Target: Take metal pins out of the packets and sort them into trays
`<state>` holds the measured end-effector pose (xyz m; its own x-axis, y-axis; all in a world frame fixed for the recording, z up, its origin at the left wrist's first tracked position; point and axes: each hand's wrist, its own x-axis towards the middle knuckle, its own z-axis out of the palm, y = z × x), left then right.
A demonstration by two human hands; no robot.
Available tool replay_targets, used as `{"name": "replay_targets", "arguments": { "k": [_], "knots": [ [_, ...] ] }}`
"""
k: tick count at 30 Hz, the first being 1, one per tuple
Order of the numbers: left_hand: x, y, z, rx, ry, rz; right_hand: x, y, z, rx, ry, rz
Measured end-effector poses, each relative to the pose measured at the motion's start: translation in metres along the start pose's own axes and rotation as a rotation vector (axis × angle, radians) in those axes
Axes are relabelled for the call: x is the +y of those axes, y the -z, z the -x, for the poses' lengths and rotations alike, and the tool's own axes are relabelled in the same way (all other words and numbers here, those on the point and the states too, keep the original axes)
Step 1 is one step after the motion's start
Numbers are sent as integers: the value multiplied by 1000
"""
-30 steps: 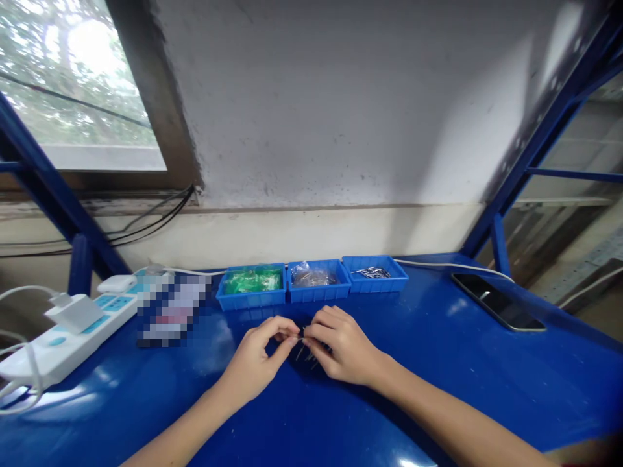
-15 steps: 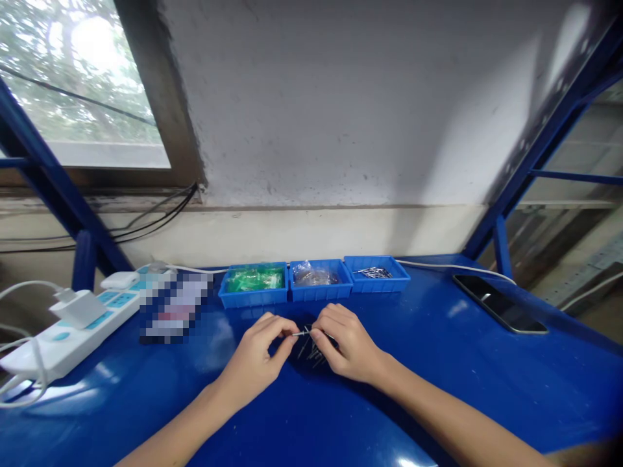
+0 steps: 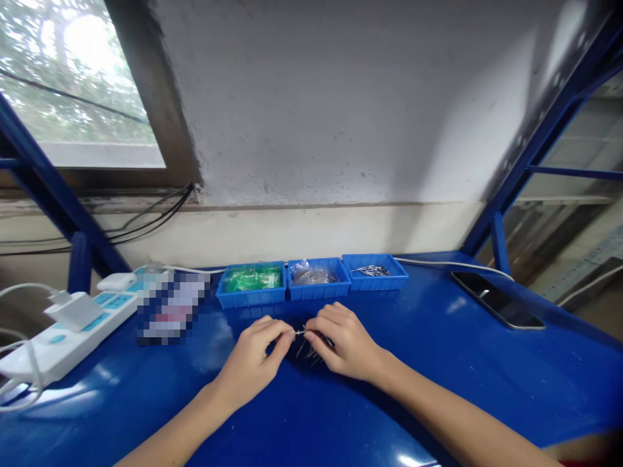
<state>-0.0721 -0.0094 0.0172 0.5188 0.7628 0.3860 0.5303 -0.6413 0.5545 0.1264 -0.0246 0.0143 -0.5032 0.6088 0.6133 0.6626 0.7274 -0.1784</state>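
Observation:
A thin metal pin [image 3: 300,333] with a small collar, resembling a blind rivet, spans the short gap between my two hands. My left hand [image 3: 257,347] pinches one end between thumb and forefinger. At the other end, the thumb and fingers of my right hand [image 3: 343,340] are closed on it, its tip hidden by them. Several similar loose metal pins [image 3: 311,353] lie on the blue table under my right hand, partly covered by it.
Along the back stand blue bins with green plastic packets [image 3: 254,277], clear bags [image 3: 314,274] and metal pins [image 3: 374,270]. A white power strip [image 3: 73,337] and a blurred-out item [image 3: 172,311] lie left. A phone [image 3: 496,299] rests at right.
My right fingertips have moved left, closer to my left hand, and the gap between them is narrower. The pin is now held between both hands. The view has shifted slightly.

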Motion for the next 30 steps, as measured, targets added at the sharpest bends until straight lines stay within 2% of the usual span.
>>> {"name": "replay_targets", "arguments": {
  "k": [3,4,6,7,9,11,13,15,19,22,25,30],
  "knots": [
    [-1,-4,1,-8,23,-74,10,7,-1,53,64,70],
    [-2,-6,1,-7,39,-117,19,11,-1,104,39,122],
    [-5,-11,2,-20,69,-199,41,22,1,247,-97,265],
    [-6,-13,3,-39,80,-232,55,28,3,314,-231,374],
    [-8,-16,3,-81,92,-287,81,36,9,376,-372,478],
    [-10,-16,4,-103,92,-340,98,39,15,376,-531,652],
    [-11,-14,3,-108,91,-381,100,35,18,316,-591,696],
    [-13,-11,2,-100,100,-397,86,26,15,228,-522,563],
    [-18,-7,-1,-74,97,-296,37,5,2,35,-236,204],
    [-17,-7,-1,-40,54,-184,12,-5,-1,-71,-61,103],
    [-12,-7,-1,-30,34,-124,7,-6,0,-88,24,98],
    [-7,-6,-1,-50,45,-92,10,0,0,-52,35,138]
  ]
}}
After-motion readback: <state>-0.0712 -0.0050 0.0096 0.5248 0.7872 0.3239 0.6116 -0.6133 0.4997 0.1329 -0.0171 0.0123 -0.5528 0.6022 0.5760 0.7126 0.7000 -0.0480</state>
